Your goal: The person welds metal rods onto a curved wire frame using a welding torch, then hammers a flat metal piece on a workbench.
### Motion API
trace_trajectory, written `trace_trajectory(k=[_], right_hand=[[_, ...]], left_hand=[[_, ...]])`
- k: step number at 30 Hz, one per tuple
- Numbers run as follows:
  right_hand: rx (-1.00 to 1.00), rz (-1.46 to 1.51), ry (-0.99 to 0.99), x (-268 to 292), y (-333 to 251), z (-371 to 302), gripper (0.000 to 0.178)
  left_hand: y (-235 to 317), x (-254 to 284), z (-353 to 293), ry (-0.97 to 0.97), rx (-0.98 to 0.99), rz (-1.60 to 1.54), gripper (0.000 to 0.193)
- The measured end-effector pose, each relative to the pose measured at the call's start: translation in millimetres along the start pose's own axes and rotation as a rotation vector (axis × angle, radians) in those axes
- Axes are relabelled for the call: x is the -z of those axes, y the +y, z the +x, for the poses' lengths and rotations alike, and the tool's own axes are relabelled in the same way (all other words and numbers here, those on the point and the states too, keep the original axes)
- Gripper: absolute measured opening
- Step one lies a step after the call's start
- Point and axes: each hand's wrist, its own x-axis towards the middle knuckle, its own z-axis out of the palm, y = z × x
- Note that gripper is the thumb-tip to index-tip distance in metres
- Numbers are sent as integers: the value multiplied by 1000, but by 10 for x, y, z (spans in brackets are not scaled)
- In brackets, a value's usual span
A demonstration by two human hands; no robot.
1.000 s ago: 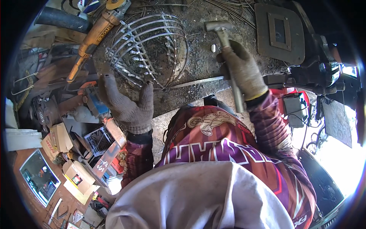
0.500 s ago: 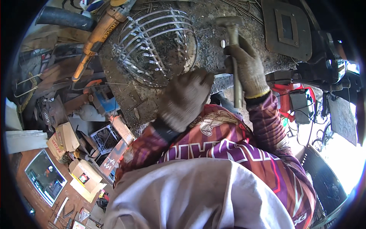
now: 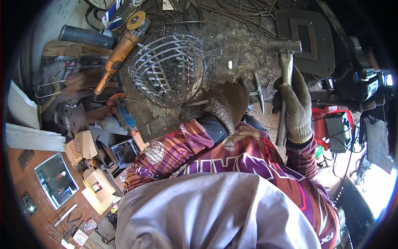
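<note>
Over a grimy workbench [image 3: 244,47], left grip [image 3: 228,103] clasps a pointed hammer [image 3: 259,92], right grip [image 3: 297,108] a metal hammer [image 3: 286,65].

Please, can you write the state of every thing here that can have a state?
Left hand: gloved, closed
Right hand: gloved, closed
Pointed hammer: held in the left hand
Hammer: held in the right hand
Wire cage: resting on the workbench
Angle grinder: lying down, disc fitted
Welding mask: lying down
Lower cardboard box: open
</note>
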Motion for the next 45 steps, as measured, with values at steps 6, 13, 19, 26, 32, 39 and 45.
trace_trajectory(k=[6,13,19,26,32,39,45], right_hand=[[96,-3,22,189,-122,-124,60],[125,21,188,228,47,-238,61],[-1,97,173,-63,304,-288,58],[-90,69,132,-167,403,-207,58],[-159,30,59,-212,439,-22,59],[-221,-4,-97,-321,423,268,62],[-293,56,-153,-560,424,405,61]], left_hand=[[-203,262,-320,388,-68,-333,30],[-1269,1604,-263,470,-118,-1163,25],[-2603,2046,560,750,-204,234,30],[-2463,1429,1447,368,199,-418,56],[-2136,1252,1602,339,468,-514,59],[-2679,737,1541,279,335,-834,48],[-2737,728,1556,381,421,-700,44]])
